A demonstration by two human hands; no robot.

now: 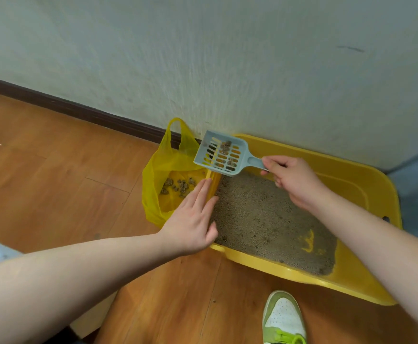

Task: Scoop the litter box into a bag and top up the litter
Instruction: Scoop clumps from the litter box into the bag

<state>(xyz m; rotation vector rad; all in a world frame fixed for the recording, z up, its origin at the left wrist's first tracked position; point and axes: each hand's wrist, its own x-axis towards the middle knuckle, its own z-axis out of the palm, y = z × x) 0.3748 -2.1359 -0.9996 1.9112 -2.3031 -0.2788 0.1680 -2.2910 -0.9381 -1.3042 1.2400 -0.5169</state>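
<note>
A pale, off-white wall [228,58] with a rough, brushed texture fills the upper half of the view, carrying a short dark scuff mark [350,48] toward the right. A dark brown skirting board [78,111] runs along its foot, slanting down to the right. Below it lies a floor [54,175] of warm orange-brown wood-look planks with visible seams. The light is soft and even, without hard shadows.
</note>
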